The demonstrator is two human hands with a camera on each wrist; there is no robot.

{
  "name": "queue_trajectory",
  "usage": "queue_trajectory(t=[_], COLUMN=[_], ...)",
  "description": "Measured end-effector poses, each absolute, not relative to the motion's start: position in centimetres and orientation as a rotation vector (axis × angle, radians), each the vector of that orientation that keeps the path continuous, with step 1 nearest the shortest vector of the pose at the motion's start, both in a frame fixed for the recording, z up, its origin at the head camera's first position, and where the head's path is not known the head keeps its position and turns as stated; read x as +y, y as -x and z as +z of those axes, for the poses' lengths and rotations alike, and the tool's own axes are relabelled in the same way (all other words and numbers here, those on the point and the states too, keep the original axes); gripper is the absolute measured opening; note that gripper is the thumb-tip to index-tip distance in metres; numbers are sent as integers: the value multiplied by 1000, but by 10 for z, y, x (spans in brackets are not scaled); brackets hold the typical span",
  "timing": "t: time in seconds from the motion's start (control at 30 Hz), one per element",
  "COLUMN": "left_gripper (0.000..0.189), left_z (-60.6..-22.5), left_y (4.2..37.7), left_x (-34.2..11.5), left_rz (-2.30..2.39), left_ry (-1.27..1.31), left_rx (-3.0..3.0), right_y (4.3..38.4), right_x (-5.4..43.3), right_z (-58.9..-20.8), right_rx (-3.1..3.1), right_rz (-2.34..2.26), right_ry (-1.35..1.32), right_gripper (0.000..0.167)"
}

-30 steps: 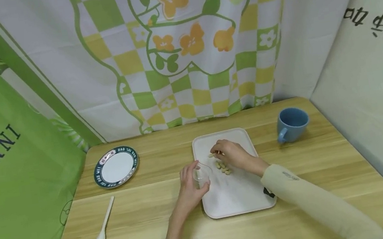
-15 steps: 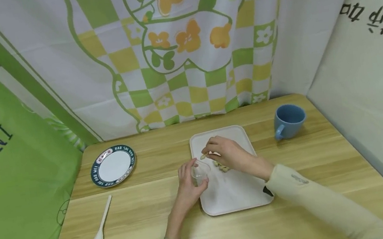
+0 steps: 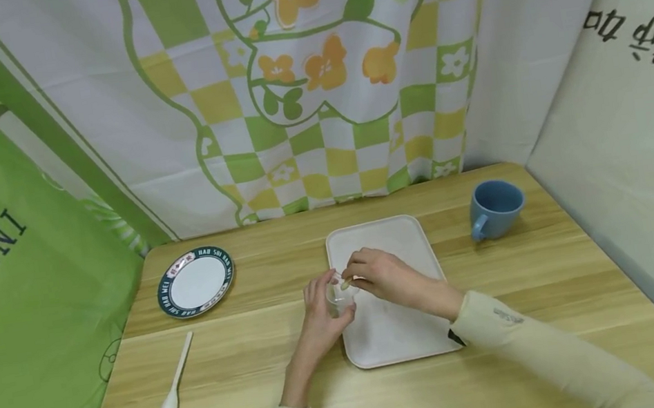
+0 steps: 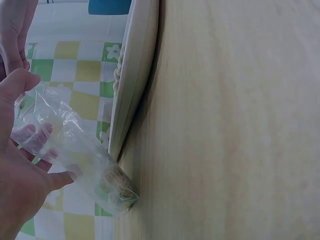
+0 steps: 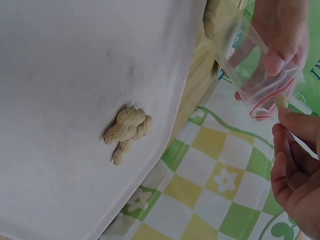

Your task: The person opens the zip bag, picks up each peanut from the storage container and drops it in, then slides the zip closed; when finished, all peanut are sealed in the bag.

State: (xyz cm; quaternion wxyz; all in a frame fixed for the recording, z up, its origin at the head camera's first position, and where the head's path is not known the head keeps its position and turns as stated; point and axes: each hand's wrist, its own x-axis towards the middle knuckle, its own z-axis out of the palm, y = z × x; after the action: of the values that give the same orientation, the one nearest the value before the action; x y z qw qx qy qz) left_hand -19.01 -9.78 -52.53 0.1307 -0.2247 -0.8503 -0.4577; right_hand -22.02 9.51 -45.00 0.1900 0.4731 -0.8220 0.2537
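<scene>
My left hand (image 3: 319,313) holds a clear zip bag (image 4: 67,135) with a red line along its mouth, thumb and fingers spread round the top. Peanuts (image 4: 117,182) lie at the bottom of the bag, which hangs low beside the tray. Between thumb and fingertips, my right hand (image 3: 387,278) pinches a single peanut (image 5: 281,102) right at the bag's mouth. A small cluster of loose peanuts (image 5: 129,127) rests on the white tray (image 3: 405,339); in the head view my right hand hides them.
A blue mug (image 3: 496,208) stands right of the tray. At the left lie a plate (image 3: 196,283) with a dark green patterned rim and a white spoon (image 3: 173,393). Patterned cloth (image 3: 331,141) hangs behind the wooden table (image 3: 248,354).
My right hand has lifted a peanut from the tray and moved left and nearer to me, up to the bag's mouth. The left hand keeps hold of the bag in about the same place.
</scene>
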Motion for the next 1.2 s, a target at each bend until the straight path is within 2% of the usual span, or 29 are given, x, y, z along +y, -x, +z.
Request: queue_trajectory(t=[0.2, 0.43, 0.6, 0.8, 1.2], left_gripper=[70, 71, 72, 72, 71], left_z=[-526, -524, -523, -524, -525], left_y=[190, 189, 189, 188, 188], left_x=[-99, -101, -102, -102, -100], left_rz=[-1338, -1357, -1356, -1361, -1388], left_ry=[649, 625, 610, 599, 592], left_rx=[-2474, -2513, -2512, -2500, -2489], right_y=[219, 223, 242, 259, 275], right_x=[93, 99, 117, 140, 150], right_z=[-453, -451, -454, -477, -510], right_rx=[-2344, -2478, -2609, -2904, -2948], right_rz=[639, 733, 869, 857, 656], right_ry=[-1349, -1313, -1084, -799, -1056], right_gripper=[16, 19, 18, 14, 13])
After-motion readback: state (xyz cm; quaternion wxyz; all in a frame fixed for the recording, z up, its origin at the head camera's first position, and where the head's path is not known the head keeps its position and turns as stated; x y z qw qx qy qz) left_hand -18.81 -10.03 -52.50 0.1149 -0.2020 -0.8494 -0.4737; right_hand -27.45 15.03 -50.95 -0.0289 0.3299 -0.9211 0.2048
